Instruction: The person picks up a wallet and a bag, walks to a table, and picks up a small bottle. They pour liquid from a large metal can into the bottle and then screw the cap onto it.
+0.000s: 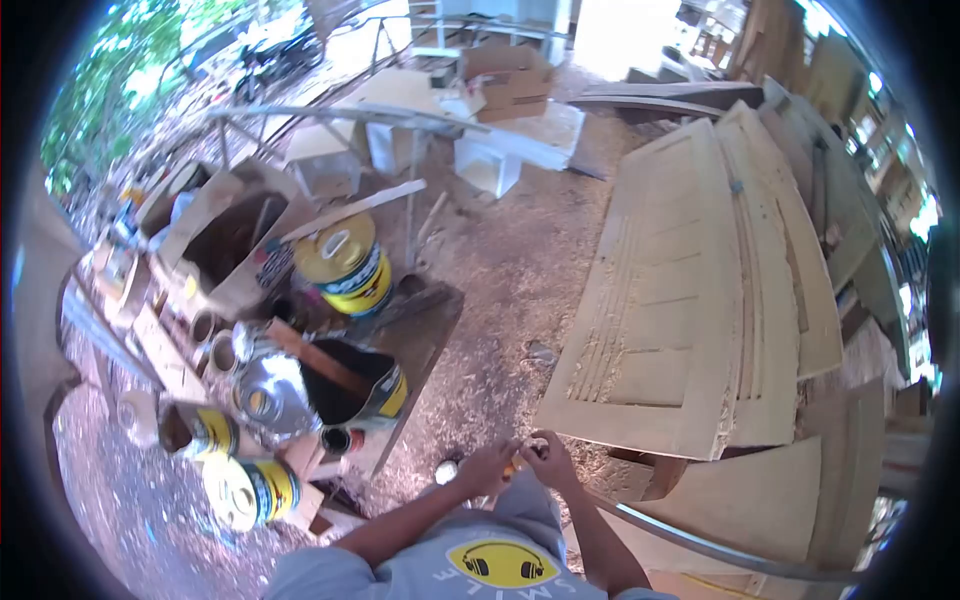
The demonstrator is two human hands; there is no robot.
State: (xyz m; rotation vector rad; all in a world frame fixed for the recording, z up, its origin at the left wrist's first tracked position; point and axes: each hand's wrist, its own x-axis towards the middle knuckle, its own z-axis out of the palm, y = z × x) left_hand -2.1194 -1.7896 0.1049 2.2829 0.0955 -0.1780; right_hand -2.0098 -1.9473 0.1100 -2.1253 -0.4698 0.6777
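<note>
Both hands meet low in the middle of the view, in front of my grey shirt (420, 560). My left hand (487, 470) is closed around a small orange-yellow thing (514, 465), whose kind I cannot tell. Close against it, my right hand (551, 461) has its fingers curled in a pinch, and what is in them is hidden. A small white round object (446, 471) shows just left of my left hand. Right of my hands lies a large pale wooden panel door (655, 415), with grooves and wood shavings on it.
To the left, a low bench (425, 345) bears a yellow bucket (345, 265) and a cut-open dark container (345, 385). Another bucket (250, 492) stands lower left. Further panels (780, 230) lie at right, a cardboard box (507, 80) at the back. Shavings cover the ground (500, 270).
</note>
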